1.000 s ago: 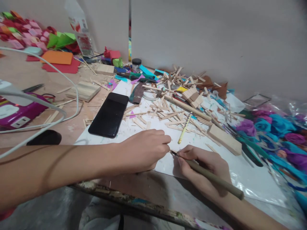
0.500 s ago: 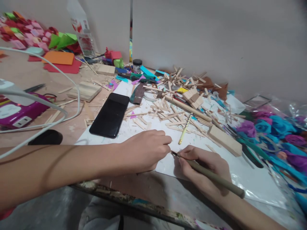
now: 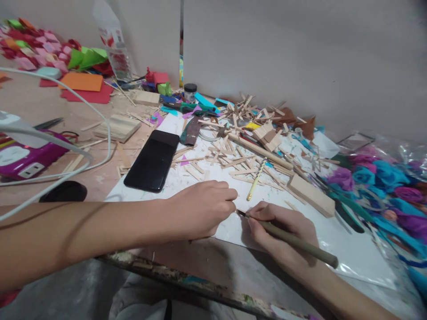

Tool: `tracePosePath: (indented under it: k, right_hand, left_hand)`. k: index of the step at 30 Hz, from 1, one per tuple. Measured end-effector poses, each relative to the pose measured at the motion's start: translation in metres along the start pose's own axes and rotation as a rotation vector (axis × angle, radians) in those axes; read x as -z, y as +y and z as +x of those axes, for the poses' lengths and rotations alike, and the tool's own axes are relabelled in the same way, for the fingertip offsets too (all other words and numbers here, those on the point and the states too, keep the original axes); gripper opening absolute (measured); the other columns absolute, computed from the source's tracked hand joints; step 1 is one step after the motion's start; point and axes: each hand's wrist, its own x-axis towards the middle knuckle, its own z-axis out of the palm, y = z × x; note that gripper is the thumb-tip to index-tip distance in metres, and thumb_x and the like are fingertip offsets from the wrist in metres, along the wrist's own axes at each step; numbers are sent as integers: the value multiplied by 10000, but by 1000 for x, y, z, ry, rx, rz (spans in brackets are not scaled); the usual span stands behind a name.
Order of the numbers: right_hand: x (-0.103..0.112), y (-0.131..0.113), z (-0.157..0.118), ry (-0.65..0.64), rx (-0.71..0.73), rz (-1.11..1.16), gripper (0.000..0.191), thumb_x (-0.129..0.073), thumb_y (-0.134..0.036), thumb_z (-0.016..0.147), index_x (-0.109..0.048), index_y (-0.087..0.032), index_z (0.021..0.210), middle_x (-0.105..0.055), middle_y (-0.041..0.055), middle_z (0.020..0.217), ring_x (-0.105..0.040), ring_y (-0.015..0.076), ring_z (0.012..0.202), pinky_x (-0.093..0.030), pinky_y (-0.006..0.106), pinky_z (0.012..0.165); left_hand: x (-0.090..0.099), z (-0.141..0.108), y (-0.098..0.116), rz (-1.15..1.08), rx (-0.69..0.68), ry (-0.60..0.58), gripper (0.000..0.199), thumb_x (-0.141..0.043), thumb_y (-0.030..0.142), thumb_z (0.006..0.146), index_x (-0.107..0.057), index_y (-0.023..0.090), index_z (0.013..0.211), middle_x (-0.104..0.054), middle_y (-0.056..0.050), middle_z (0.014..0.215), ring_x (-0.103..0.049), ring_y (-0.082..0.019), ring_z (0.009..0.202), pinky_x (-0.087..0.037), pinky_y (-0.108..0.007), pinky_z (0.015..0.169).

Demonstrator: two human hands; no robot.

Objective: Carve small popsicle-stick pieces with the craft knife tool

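Observation:
My right hand grips a craft knife with a long olive-brown round handle. Its short dark blade points left, with the tip close to the fingertips of my left hand. Those left fingers are curled and pressed together near the front edge of the white board. What they pinch, if anything, is hidden behind the knuckles. A yellow patterned pencil lies just beyond both hands. Many small cut wooden sticks are scattered behind it.
A black phone lies left of the sticks. Wooden blocks, green-handled scissors and coloured paper flowers are on the right. White cables loop over a purple power strip at left. A plastic bottle stands behind.
Almost nothing differs. The knife and my right hand have shifted very slightly left along with the whole view; both hands keep the same grip.

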Motion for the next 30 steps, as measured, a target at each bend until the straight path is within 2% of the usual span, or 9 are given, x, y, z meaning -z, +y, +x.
tracePosePath:
  k: [7, 15, 19, 25, 30]
  right_hand:
    - [4, 4, 2, -3, -15, 34, 222, -707, -266, 918, -687, -248, 698, -774, 35, 749, -689, 203, 654, -510, 299, 580]
    - [0, 0, 1, -11, 1, 10, 227, -693, -256, 940, -673, -249, 714, -751, 22, 727, -629, 181, 606, -483, 302, 570]
    - [0, -3, 1, -13, 20, 2, 195, -726, -235, 898, -666, -249, 713, -739, 10, 702, -603, 172, 582, -468, 297, 556]
    - [3, -3, 4, 46, -5, 22, 224, -695, -237, 894, -675, -246, 671, -772, 34, 725, -673, 196, 614, -510, 296, 559]
    - [1, -5, 3, 71, -11, 20, 227, -713, -244, 872, -659, -247, 651, -768, 39, 721, -657, 192, 604, -513, 301, 559]
  left_hand:
    - [0, 0, 0, -1, -5, -1, 137, -657, 19, 881, -680, 150, 852, -650, -75, 908, -575, -238, 858, -488, -369, 787]
    - [0, -1, 0, -2, -7, 4, 125, -655, 26, 881, -685, 146, 865, -645, -74, 912, -578, -238, 868, -483, -371, 786]
    - [-1, -1, 0, -3, -14, 2, 114, -664, 31, 879, -682, 143, 865, -648, -80, 921, -582, -244, 885, -487, -373, 789]
    - [0, -1, 0, -3, -19, 5, 123, -660, 24, 888, -687, 142, 865, -650, -78, 913, -578, -240, 871, -481, -375, 781]
    - [0, -1, -1, -3, -22, 8, 112, -667, 33, 890, -693, 140, 868, -654, -81, 921, -580, -243, 876, -480, -379, 778]
